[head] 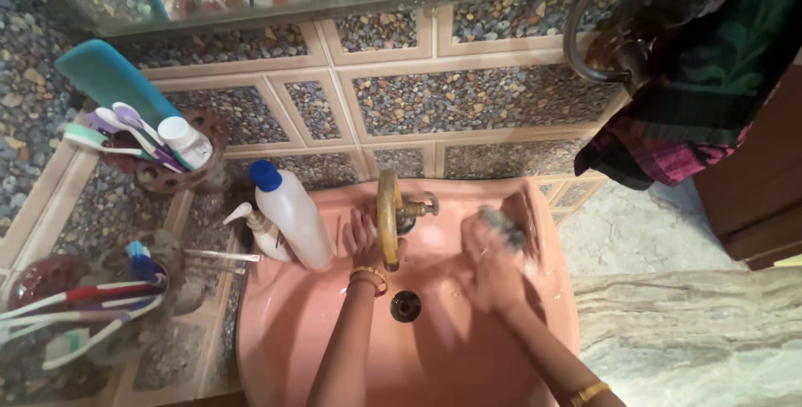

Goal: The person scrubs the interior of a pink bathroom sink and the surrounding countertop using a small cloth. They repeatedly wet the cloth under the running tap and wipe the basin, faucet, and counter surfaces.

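Note:
A pink washbasin (276, 323) fills the lower middle of the head view. My left hand (361, 238) rests on its back ledge just left of the brass tap (389, 216), fingers spread and holding nothing. My right hand (491, 252) is blurred and closed on a grey scrubber (504, 227), pressed against the basin's back right rim. The round drain (406, 306) lies between my forearms. Gold bangles sit on both wrists.
A white bottle with a blue cap (290, 211) and a small pump dispenser (261, 230) stand on the basin's left ledge. Toothbrush holders (171, 156) hang on the pebble-tiled wall at left. Dark cloth (693, 98) hangs from a ring at upper right. Marble counter lies right.

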